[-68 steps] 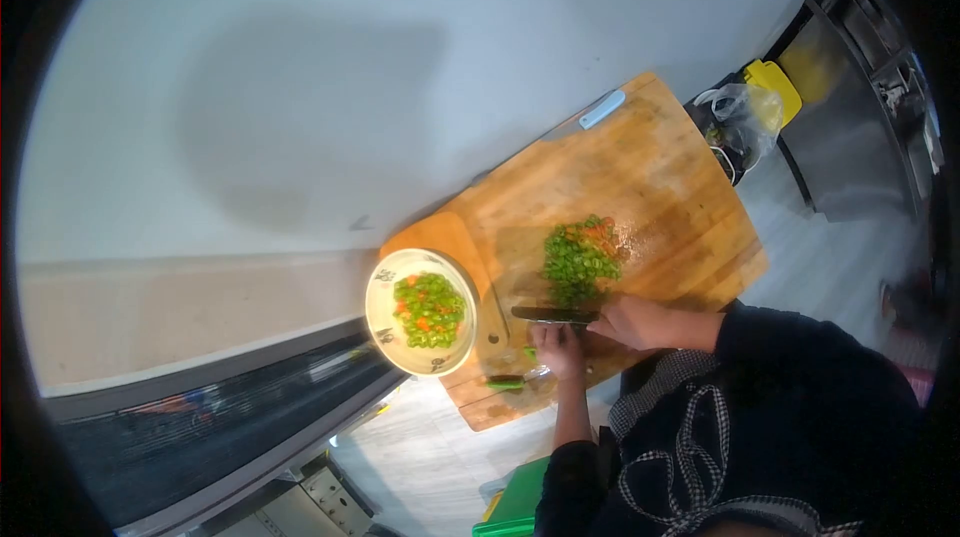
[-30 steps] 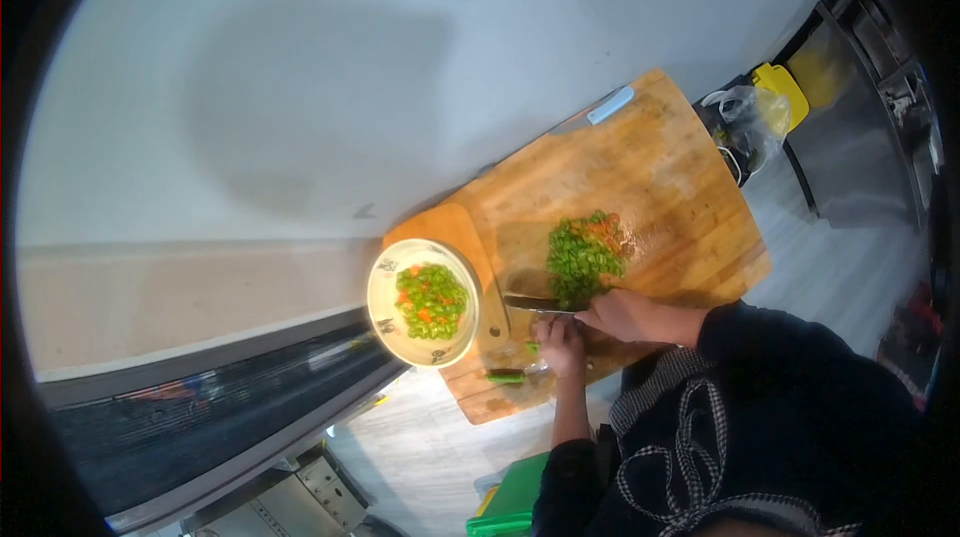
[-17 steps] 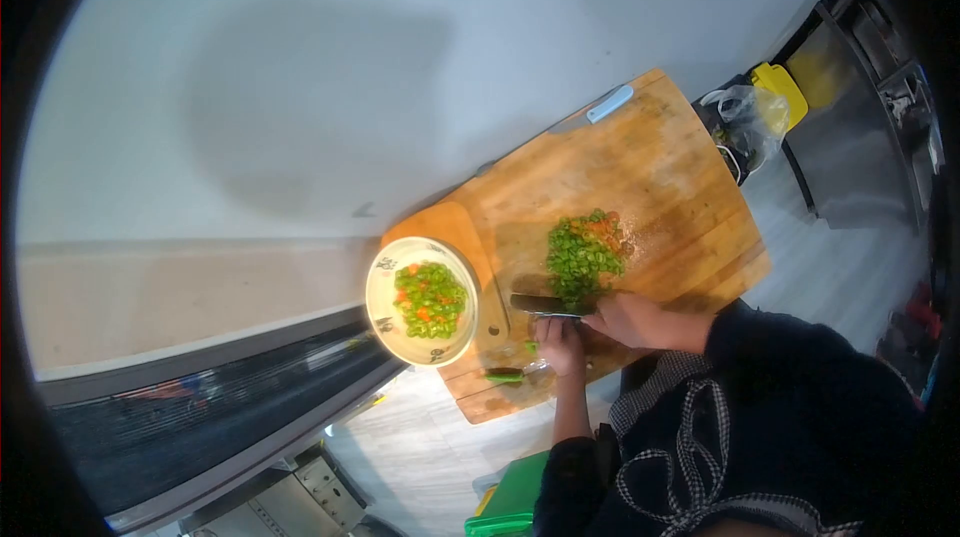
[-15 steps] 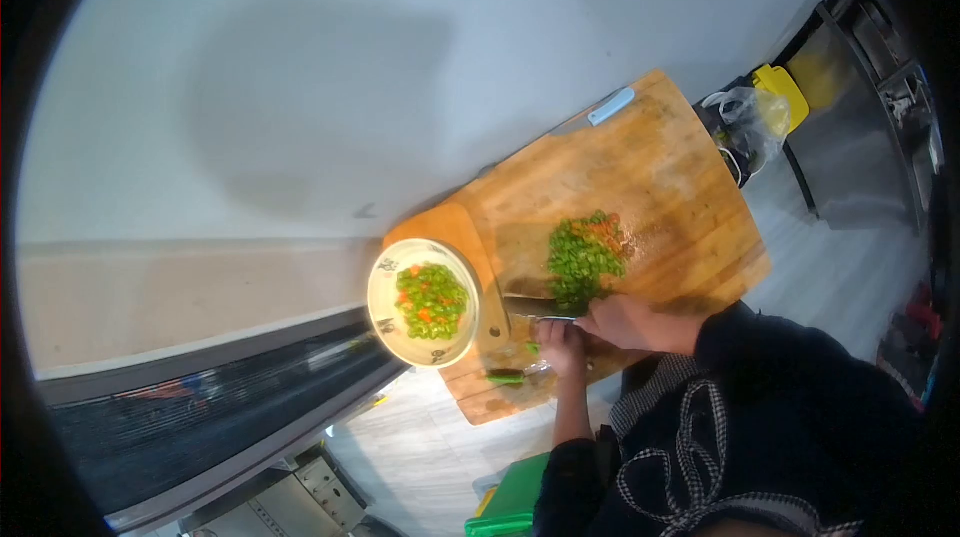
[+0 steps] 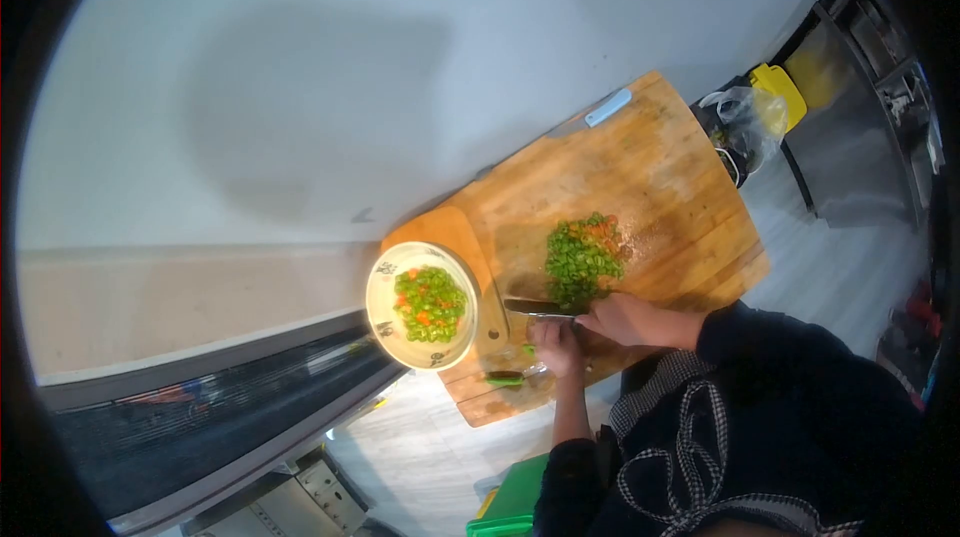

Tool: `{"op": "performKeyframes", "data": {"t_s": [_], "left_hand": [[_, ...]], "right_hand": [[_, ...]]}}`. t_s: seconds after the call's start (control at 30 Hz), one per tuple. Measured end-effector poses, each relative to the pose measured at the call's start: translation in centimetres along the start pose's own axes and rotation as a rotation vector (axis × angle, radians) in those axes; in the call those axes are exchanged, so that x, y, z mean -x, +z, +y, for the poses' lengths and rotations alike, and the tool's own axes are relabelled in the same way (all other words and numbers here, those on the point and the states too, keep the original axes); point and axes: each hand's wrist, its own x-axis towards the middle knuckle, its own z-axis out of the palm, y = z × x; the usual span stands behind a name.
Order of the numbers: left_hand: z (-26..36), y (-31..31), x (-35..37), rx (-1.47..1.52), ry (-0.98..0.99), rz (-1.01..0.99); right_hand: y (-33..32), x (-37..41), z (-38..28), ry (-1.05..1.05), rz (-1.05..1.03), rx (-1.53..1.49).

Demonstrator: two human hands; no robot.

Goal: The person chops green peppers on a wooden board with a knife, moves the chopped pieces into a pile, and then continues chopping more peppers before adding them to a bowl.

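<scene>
My right hand (image 5: 622,319) is closed round the handle of a kitchen knife (image 5: 535,308), its blade pointing left across the wooden board (image 5: 640,162). Just below the blade, my left hand (image 5: 556,345) has its fingers curled down on the board, close to the knife. A bit of green pepper (image 5: 529,349) shows at its fingertips; the rest is hidden under them. Another green pepper piece (image 5: 504,378) lies to the left, near the board's edge. Above the blade sits a heap of chopped green pepper (image 5: 580,262) with some orange-red bits.
A pale bowl (image 5: 383,339) of chopped green and orange pieces stands over a smaller paddle-shaped board (image 5: 455,227) at the left. A light-blue-handled tool (image 5: 608,108) lies at the far edge by the wall. A plastic bag (image 5: 755,127) and a green bin (image 5: 515,497) are near the table.
The knife blade has tilted, so less of its flat side shows. Both hands stay nearly in place, and the pepper heap looks the same.
</scene>
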Motion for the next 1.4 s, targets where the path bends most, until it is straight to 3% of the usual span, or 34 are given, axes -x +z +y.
{"op": "performKeyframes", "data": {"t_s": [0.07,0.17,0.27,0.57,0.67,0.77,0.87,0.97,1.07,1.17,1.4], "left_hand": [[-0.3,0.2,-0.1,0.016,0.0,-0.01],[0.5,-0.1,-0.3,0.057,-0.073,-0.013],[1.4,-0.5,-0.5,0.071,-0.15,-0.015],[0.4,0.0,-0.4,-0.01,0.097,-0.003],[1.9,-0.7,-0.4,0.031,-0.024,0.018],[1.0,-0.5,-0.3,-0.04,0.101,0.052],[0.6,0.0,-0.5,0.018,0.046,0.029],[0.4,0.2,-0.6,0.05,0.072,0.046],[1.2,-0.4,-1.1,0.068,0.091,0.017],[1.6,-0.4,-1.3,0.053,0.137,0.041],[1.0,0.1,-0.8,0.072,-0.003,0.027]], "right_hand": [[-0.8,-0.8,-1.6,0.042,-0.034,0.057],[-0.5,-0.4,-0.8,-0.177,0.032,0.139],[-1.5,1.2,-1.2,-0.067,-0.027,0.06],[0.0,-0.2,-1.7,0.085,0.064,-0.006],[0.0,-0.5,-0.5,-0.068,0.08,0.064],[-1.4,1.2,-1.1,0.02,0.023,0.013],[-1.2,1.5,0.1,-0.067,-0.004,0.021],[-1.2,1.6,0.1,-0.018,0.038,-0.04],[0.8,0.7,1.7,-0.14,0.143,-0.03],[-2.4,0.4,-2.2,-0.007,0.021,0.004],[-1.3,1.9,-0.1,0.006,0.05,0.0]]}}
